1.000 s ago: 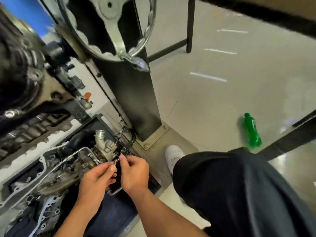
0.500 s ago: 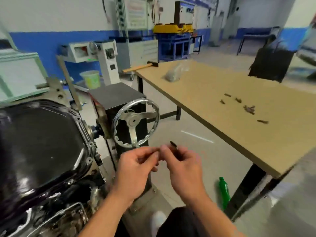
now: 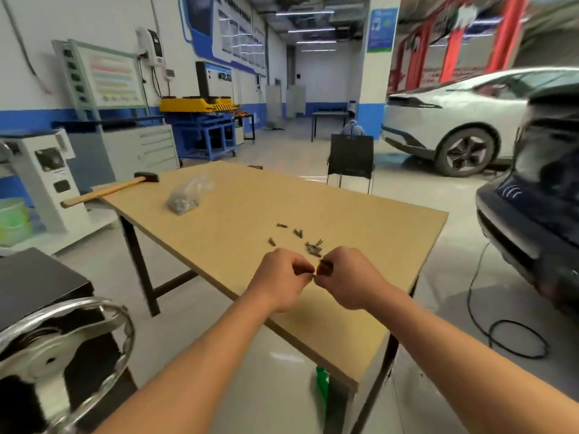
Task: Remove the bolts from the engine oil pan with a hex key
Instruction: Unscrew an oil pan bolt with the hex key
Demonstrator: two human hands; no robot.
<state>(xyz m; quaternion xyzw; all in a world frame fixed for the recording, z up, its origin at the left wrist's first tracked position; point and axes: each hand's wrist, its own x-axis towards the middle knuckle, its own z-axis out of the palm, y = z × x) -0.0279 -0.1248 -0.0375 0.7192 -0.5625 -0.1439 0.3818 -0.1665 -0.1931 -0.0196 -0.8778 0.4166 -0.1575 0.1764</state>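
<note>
Chrome gleams on a spoked metal handwheel (image 3: 62,355) at the near left, fixed to a black box-shaped stand (image 3: 34,283). Two bare forearms reach forward over the near edge of a pale brown fibreboard worktable (image 3: 250,208) on black steel legs. The right hand (image 3: 347,277) has its fingers curled, thumb and forefinger pinching a small dark metal piece (image 3: 324,267), too blurred to tell bolt from hex key. The left hand (image 3: 279,278), also curled, brings its fingertips against that pinch; whether it grips the piece cannot be told. Just beyond the knuckles, loose dark bolts (image 3: 313,245) lie scattered on the tabletop. Farther back rest a crumpled clear plastic bag (image 3: 188,195) and, at the far left corner, a wooden-handled hammer (image 3: 109,189) with a black head, its handle overhanging the edge. A green plastic bottle (image 3: 322,383) shows below the table's near corner, and a black cable (image 3: 517,339) loops on the grey floor to the right. Behind the table stands a black chair (image 3: 351,159), with a yellow-and-blue workbench (image 3: 200,120) by the left wall and a white car (image 3: 470,120) and a dark blue car (image 3: 539,198) at the right.
</note>
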